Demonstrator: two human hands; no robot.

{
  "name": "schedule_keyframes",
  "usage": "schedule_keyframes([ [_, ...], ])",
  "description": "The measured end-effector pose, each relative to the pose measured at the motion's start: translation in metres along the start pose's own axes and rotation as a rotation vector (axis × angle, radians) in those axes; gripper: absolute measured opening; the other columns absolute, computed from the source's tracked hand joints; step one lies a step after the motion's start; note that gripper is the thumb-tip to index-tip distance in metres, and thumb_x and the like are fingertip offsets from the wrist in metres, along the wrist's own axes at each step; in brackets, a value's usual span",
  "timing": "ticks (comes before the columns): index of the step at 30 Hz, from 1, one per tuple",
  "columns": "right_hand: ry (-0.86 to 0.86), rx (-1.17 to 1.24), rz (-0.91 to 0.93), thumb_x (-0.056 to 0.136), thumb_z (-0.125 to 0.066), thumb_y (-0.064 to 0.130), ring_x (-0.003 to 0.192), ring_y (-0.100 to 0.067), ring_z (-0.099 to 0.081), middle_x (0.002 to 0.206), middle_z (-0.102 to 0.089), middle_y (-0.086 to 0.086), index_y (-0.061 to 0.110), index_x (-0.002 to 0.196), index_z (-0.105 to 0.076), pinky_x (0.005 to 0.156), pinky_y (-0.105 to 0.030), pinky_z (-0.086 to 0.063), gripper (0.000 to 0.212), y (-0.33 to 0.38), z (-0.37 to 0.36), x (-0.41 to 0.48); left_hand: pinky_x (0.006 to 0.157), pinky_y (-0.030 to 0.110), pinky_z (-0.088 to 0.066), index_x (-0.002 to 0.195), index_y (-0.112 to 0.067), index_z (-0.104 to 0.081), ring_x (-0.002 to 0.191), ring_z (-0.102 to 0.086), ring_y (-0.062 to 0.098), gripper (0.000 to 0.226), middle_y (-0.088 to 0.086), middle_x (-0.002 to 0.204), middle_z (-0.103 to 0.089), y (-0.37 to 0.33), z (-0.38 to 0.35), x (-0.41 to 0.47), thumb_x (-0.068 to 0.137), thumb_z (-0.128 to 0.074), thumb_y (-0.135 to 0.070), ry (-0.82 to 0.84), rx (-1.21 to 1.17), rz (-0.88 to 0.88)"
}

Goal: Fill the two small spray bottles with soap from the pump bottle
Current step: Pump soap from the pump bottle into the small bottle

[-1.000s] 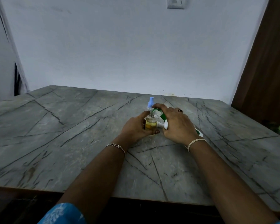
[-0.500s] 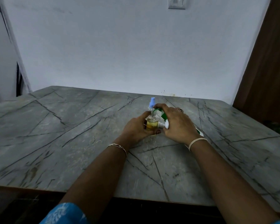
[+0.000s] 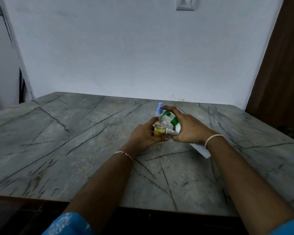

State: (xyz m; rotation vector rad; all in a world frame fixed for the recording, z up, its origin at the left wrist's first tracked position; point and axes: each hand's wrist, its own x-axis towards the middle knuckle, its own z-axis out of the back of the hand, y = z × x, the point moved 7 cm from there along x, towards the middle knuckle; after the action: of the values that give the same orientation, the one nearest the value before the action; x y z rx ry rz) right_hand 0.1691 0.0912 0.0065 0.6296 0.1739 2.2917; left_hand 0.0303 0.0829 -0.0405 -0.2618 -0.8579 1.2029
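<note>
Right hand [image 3: 188, 129] curled round a tilted white pump bottle [image 3: 199, 150], forefinger laid over its green pump head [image 3: 166, 114], whose spout points down at the open neck of a small spray bottle [image 3: 159, 128]. Left hand [image 3: 143, 135] wraps round that upright bottle, partly filled with yellow liquid, at mid-table. A second spray bottle [image 3: 159, 108], blue-topped, shows just behind. Beneath lies a grey veined stone table [image 3: 66, 141]. A pale wall [image 3: 126, 48] stands at the far side, a brown door [image 3: 282, 65] at right, and a switch plate [image 3: 184, 4] high on the wall.
</note>
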Motion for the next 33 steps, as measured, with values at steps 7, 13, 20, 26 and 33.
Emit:
schedule_keyframes([
  [7, -0.109, -0.05, -0.006, 0.069, -0.079, 0.021, 0.08, -0.021, -0.061, 0.097, -0.065, -0.005, 0.046, 0.125, -0.03, 0.072, -0.041, -0.055, 0.079, -0.004, -0.006, 0.006, 0.089, 0.032, -0.054, 0.135, -0.034, -0.042, 0.094, -0.067, 0.007, 0.079, -0.007, 0.112, -0.07, 0.006, -0.002, 0.003, 0.068, -0.077, -0.055, 0.012, -0.007, 0.016],
  [13, -0.181, -0.102, 0.012, 0.069, -0.077, 0.018, 0.087, -0.023, -0.057, 0.101, -0.063, -0.004, 0.041, 0.121, -0.032, 0.077, -0.042, -0.053, 0.073, -0.001, -0.006, 0.008, 0.089, 0.037, -0.055, 0.137, -0.033, -0.041, 0.093, -0.068, 0.01, 0.083, -0.005, 0.112, -0.071, 0.011, -0.004, 0.005, 0.066, -0.078, -0.055, 0.023, -0.023, 0.037],
  [20, -0.178, -0.169, 0.01, 0.075, -0.075, 0.029, 0.088, -0.018, -0.054, 0.104, -0.063, -0.001, 0.052, 0.134, -0.024, 0.073, -0.035, -0.05, 0.082, -0.006, -0.006, 0.0, 0.09, 0.03, -0.053, 0.137, -0.032, -0.041, 0.096, -0.067, 0.009, 0.079, -0.005, 0.114, -0.069, 0.005, -0.001, 0.002, 0.07, -0.079, -0.049, 0.013, -0.021, 0.026],
  [26, -0.155, -0.14, 0.005, 0.074, -0.075, 0.029, 0.085, -0.017, -0.054, 0.1, -0.063, -0.001, 0.052, 0.131, -0.026, 0.075, -0.038, -0.052, 0.078, -0.006, -0.007, 0.0, 0.09, 0.031, -0.053, 0.135, -0.033, -0.043, 0.096, -0.067, 0.009, 0.077, -0.005, 0.114, -0.07, 0.004, 0.0, 0.002, 0.069, -0.079, -0.049, 0.007, -0.026, 0.016],
  [33, -0.185, -0.092, -0.003, 0.071, -0.074, 0.019, 0.085, -0.02, -0.056, 0.097, -0.062, 0.0, 0.045, 0.117, -0.032, 0.074, -0.039, -0.051, 0.068, 0.0, -0.006, 0.005, 0.091, 0.033, -0.053, 0.139, -0.03, -0.04, 0.097, -0.067, 0.013, 0.082, -0.001, 0.117, -0.068, 0.004, 0.0, 0.002, 0.07, -0.079, -0.049, 0.014, 0.004, 0.031],
])
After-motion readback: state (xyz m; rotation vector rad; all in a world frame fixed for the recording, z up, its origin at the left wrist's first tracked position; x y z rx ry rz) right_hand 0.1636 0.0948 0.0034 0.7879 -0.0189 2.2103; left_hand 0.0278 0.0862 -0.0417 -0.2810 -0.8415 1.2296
